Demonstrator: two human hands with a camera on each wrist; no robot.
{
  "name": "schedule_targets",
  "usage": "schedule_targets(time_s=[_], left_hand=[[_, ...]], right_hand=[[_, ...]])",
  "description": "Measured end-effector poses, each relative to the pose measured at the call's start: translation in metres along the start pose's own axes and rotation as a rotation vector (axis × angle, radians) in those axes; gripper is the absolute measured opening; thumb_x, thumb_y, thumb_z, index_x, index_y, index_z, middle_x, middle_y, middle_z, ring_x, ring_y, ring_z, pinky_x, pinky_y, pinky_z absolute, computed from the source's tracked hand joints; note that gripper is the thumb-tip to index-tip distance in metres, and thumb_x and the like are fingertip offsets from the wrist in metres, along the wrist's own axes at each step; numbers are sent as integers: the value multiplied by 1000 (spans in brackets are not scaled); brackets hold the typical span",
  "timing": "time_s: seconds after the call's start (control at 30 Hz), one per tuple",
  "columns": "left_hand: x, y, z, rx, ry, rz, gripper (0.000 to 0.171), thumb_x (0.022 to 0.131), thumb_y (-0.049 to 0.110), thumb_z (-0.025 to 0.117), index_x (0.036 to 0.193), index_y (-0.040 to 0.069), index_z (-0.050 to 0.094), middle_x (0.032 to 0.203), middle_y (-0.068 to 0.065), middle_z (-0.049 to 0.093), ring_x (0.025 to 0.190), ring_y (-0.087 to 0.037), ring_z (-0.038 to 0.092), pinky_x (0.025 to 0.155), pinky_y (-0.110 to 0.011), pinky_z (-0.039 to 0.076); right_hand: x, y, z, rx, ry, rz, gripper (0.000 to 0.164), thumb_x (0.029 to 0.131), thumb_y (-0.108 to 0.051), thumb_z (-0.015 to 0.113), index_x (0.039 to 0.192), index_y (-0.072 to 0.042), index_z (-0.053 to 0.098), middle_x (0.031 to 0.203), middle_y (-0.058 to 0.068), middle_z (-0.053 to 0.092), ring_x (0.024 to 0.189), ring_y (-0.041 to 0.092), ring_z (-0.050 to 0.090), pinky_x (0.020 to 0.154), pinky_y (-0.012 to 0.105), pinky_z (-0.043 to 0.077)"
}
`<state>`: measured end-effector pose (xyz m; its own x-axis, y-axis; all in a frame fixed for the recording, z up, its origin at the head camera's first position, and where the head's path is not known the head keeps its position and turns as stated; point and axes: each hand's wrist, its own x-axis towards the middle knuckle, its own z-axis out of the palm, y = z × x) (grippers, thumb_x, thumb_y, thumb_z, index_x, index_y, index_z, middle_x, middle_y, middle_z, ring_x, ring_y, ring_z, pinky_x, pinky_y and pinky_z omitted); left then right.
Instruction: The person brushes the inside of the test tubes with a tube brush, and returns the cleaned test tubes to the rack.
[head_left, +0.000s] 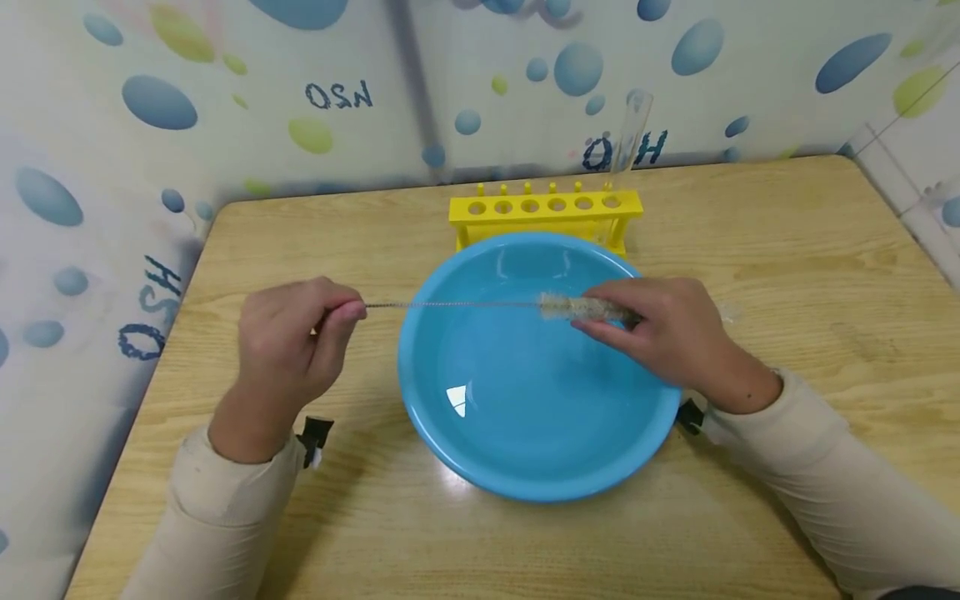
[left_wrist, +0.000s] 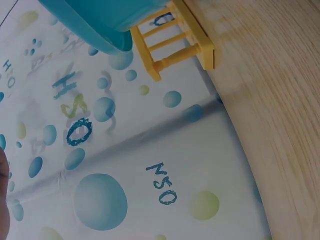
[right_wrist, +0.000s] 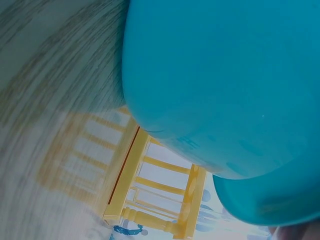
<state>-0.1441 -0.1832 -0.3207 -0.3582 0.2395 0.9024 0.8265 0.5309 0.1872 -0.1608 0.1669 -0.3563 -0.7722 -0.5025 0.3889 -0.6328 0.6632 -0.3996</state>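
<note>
A test tube brush stretches level above the blue basin (head_left: pixel 540 492) in the head view. My left hand (head_left: pixel 296 333) pinches the end of its thin twisted-wire handle (head_left: pixel 450 304). At the other end my right hand (head_left: pixel 667 325) holds the pale bristles (head_left: pixel 558 306) between thumb and fingers, hiding part of them. Something faint and see-through (head_left: pixel 727 313) shows just past the right hand; I cannot tell what it is. The left wrist view catches the wire (left_wrist: pixel 7 14) at its top corner. Fingers (right_wrist: pixel 300 232) peek in at the bottom of the right wrist view.
Behind the basin stands a yellow test tube rack (head_left: pixel 543 207), close to its far rim. A clear test tube (head_left: pixel 633 129) leans upright in the rack's rightmost hole. Everything sits on a wooden table (head_left: pixel 337 508), with a patterned wall covering (head_left: pixel 420 83) behind.
</note>
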Motion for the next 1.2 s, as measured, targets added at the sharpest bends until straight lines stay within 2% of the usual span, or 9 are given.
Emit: schedule_targets(time_s=[0.13,0.23,0.4,0.53,0.63,0.83,0.93,1.1,1.2], left_hand=[[-2,-2,2,16,26,-48,61,102,45,51,62,0,59,46,-6,46,38,-14,32,40,-27,28],[-1,-1,4,-12,39,-95,63,102,48,52,58,2,57,44,-5,45,37,-12,29,40,-24,22],[2,4,7,-166,112,-196,68,99,50,57,51,2,50,39,-5,40,35,-9,26,41,-17,20],[5,10,6,-332,183,-275,68,98,41,62,49,-2,44,39,-7,32,36,-6,24,43,-12,18],[6,12,5,-392,225,-315,68,98,36,64,48,-3,40,40,-7,29,36,-4,25,41,-12,18],[7,12,4,-413,269,-356,69,98,32,65,47,-3,36,41,-5,29,36,-3,25,40,-13,17],[7,11,5,-393,309,-363,67,99,27,64,47,-3,34,41,-3,29,37,-1,26,41,-12,18],[8,11,6,-383,408,-387,67,97,21,64,47,0,25,42,0,28,37,0,28,40,-13,16],[10,12,6,-414,433,-392,67,97,19,64,48,0,23,43,1,27,37,0,28,40,-13,16]], right_hand=[[0,0,-1,9,8,-1,23,81,-22,84,102,-14,78,77,-4,72,54,2,49,50,21,41],[-1,1,0,5,13,-4,23,81,-23,84,101,-14,78,75,-5,71,54,2,47,49,21,40],[-2,1,0,9,15,-13,23,80,-24,84,102,-17,78,74,-7,70,53,1,47,49,21,39],[-1,1,0,7,14,-23,24,80,-24,85,102,-17,78,75,-8,70,54,1,46,49,22,39],[0,1,0,0,11,-30,24,79,-25,85,102,-17,78,74,-8,69,54,1,47,49,22,39],[0,0,1,-4,8,-34,26,78,-24,86,101,-15,78,78,-6,72,55,2,49,50,21,40],[0,1,1,-8,10,-37,27,77,-24,87,101,-14,78,78,-5,72,56,2,50,50,21,41],[1,1,1,-28,15,-50,28,77,-25,86,102,-14,78,64,-7,60,54,3,44,48,22,36],[0,1,1,-33,18,-54,29,77,-25,86,102,-13,78,59,-7,54,53,3,42,48,22,35]])
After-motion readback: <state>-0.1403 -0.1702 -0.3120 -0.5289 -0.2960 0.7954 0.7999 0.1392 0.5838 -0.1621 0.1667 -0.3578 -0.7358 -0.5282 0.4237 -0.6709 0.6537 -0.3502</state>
